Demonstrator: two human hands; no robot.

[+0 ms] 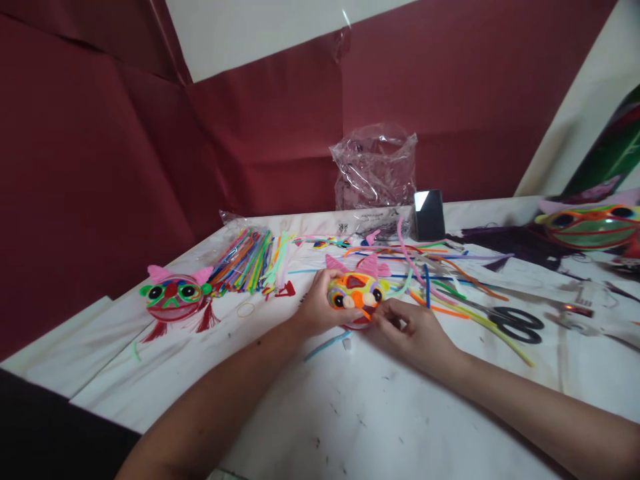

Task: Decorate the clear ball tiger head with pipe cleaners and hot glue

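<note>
Hands meet over the white table (350, 413) in my head view. My left hand (320, 308) is wrapped around the side of an orange pipe-cleaner head (356, 291) with pink ears, gripping it just above the tabletop near the middle. My right hand (413, 330) pinches at its lower edge, fingertips closed on the rim. Loose pipe cleaners (430, 267) sprawl just behind, a bundle (245, 261) lies to the left, beside a finished green-eyed head (174, 297). Scissors (515, 323) rest to the right; a clear bag (375, 167) stands at the back.
</note>
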